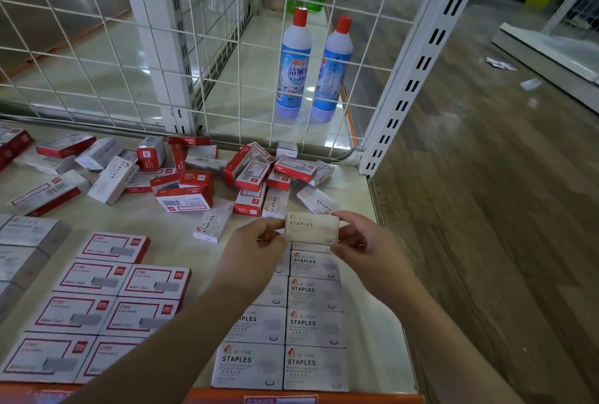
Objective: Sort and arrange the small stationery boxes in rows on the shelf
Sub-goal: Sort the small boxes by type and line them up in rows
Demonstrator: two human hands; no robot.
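Observation:
A white staples box (pixel 311 228) is held flat just above the far end of the white rows. My left hand (pixel 256 249) pinches its left end and my right hand (pixel 363 246) pinches its right end. Under my hands two columns of white STAPLES boxes (pixel 312 325) lie neatly toward the shelf's front edge. Left of them red-bordered boxes (pixel 152 283) form two more columns. A jumbled heap of red and white boxes (pixel 252 176) lies at the back of the shelf (pixel 356 196).
A white wire grid panel (pixel 201 56) closes the shelf's back, with two blue red-capped bottles (pixel 293 69) behind it. A slotted upright post (pixel 418 69) marks the right corner. Grey boxes (pixel 29 235) lie far left. Wooden floor lies to the right.

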